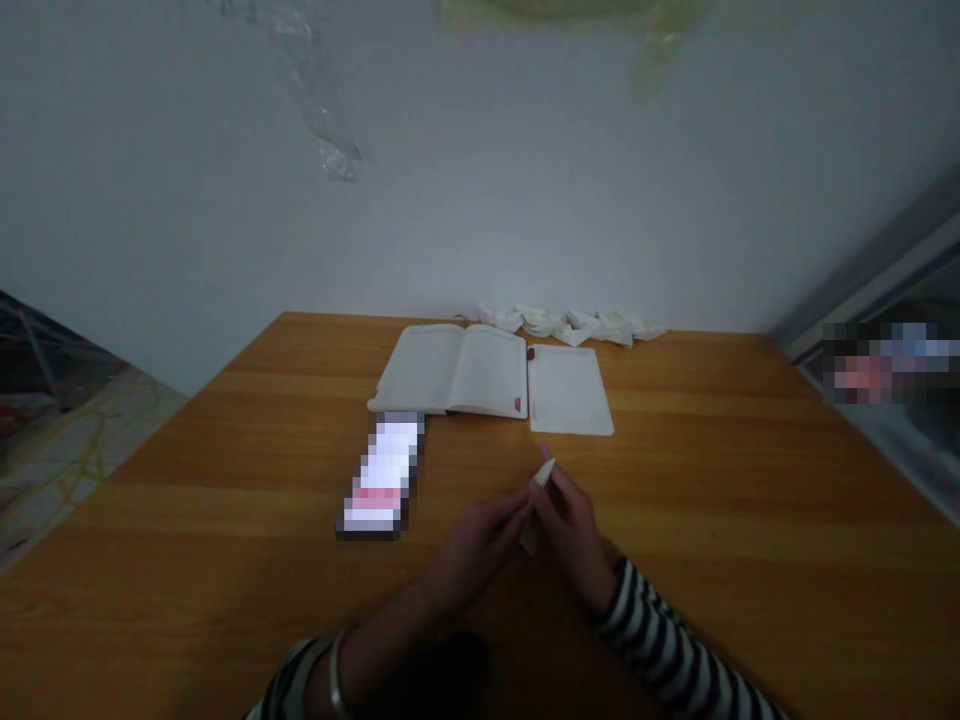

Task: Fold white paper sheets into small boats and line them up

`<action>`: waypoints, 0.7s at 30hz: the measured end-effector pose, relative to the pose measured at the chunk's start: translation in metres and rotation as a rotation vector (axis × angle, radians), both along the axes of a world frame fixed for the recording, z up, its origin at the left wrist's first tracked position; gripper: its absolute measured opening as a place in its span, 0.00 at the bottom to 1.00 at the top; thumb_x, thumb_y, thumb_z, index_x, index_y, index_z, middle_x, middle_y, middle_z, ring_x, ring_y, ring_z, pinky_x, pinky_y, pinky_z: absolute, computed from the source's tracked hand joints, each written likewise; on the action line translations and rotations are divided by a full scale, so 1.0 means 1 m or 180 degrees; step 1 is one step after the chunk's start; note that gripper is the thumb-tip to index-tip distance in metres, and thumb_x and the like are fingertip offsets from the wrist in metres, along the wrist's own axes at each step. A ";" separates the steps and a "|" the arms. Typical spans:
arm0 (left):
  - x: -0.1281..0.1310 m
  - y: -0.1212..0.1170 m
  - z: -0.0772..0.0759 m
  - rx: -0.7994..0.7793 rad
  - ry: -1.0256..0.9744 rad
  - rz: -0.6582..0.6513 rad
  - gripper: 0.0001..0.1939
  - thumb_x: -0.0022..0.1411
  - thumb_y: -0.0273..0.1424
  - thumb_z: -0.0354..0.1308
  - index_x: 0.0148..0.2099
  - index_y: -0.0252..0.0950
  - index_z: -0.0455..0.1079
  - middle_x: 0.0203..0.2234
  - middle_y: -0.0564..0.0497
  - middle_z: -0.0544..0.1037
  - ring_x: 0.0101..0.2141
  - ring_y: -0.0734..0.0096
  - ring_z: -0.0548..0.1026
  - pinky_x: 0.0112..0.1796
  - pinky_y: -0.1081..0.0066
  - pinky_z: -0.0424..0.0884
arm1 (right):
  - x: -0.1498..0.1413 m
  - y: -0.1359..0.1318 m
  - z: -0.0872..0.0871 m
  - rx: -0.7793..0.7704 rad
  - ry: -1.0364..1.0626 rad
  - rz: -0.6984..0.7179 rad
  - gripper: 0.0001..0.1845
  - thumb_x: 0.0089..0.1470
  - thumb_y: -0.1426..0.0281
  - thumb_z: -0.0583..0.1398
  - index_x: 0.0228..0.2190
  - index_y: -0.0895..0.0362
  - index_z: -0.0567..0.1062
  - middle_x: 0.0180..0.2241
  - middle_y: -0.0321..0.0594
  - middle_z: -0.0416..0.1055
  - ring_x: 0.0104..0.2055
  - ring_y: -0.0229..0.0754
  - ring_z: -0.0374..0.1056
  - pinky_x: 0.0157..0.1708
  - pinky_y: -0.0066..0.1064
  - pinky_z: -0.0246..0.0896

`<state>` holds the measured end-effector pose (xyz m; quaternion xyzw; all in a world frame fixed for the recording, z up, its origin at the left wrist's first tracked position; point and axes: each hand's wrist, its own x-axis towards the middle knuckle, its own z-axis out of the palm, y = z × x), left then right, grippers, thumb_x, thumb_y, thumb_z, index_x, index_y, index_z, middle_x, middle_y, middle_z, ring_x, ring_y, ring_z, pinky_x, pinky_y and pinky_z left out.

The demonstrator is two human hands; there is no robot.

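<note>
Both my hands meet over the middle of the wooden table [225, 480], pinching a small folded piece of white paper [541, 476] between them. My left hand [480, 545] grips its lower left side with curled fingers. My right hand [574, 530] holds the right side, and a white tip of the paper pokes up above its fingers. Just beyond lie an open notebook [454, 370] and a loose white sheet [568, 392] beside it. Most of the folded paper is hidden by my fingers.
A phone-shaped object [382, 475], blurred out, lies left of my hands. Several small folded white paper pieces [570, 324] sit in a row at the table's far edge against the pale wall. A grey frame runs along the right side.
</note>
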<state>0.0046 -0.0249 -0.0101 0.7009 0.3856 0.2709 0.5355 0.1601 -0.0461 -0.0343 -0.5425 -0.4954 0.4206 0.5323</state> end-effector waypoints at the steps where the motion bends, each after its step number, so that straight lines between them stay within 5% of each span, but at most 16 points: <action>1: 0.000 0.000 -0.001 0.0005 -0.0009 -0.0022 0.18 0.69 0.38 0.50 0.53 0.36 0.75 0.40 0.48 0.82 0.38 0.64 0.78 0.41 0.69 0.72 | 0.001 0.000 0.000 0.0029 -0.0102 -0.0021 0.30 0.60 0.55 0.58 0.59 0.54 0.67 0.55 0.47 0.70 0.57 0.52 0.65 0.59 0.46 0.58; 12: -0.004 0.005 0.001 0.0281 0.0167 0.0245 0.18 0.65 0.29 0.52 0.55 0.39 0.73 0.45 0.47 0.81 0.42 0.61 0.78 0.45 0.65 0.72 | -0.004 -0.004 -0.005 0.0567 -0.0945 0.0134 0.38 0.56 0.68 0.61 0.65 0.50 0.57 0.56 0.49 0.66 0.57 0.53 0.64 0.57 0.50 0.61; 17: -0.020 0.019 0.014 0.0499 0.0601 0.1081 0.19 0.66 0.41 0.54 0.30 0.34 0.76 0.22 0.51 0.77 0.25 0.68 0.72 0.28 0.72 0.66 | 0.014 0.002 0.002 0.0747 -0.0753 0.0215 0.24 0.58 0.70 0.58 0.56 0.48 0.72 0.60 0.46 0.63 0.61 0.53 0.61 0.61 0.51 0.56; 21: -0.027 0.031 0.017 -0.0005 0.0348 0.0760 0.22 0.64 0.46 0.55 0.29 0.33 0.73 0.20 0.52 0.73 0.23 0.70 0.69 0.24 0.74 0.62 | 0.029 0.009 0.010 0.0157 0.0220 0.0698 0.20 0.64 0.61 0.54 0.55 0.48 0.72 0.50 0.45 0.75 0.52 0.50 0.71 0.56 0.51 0.63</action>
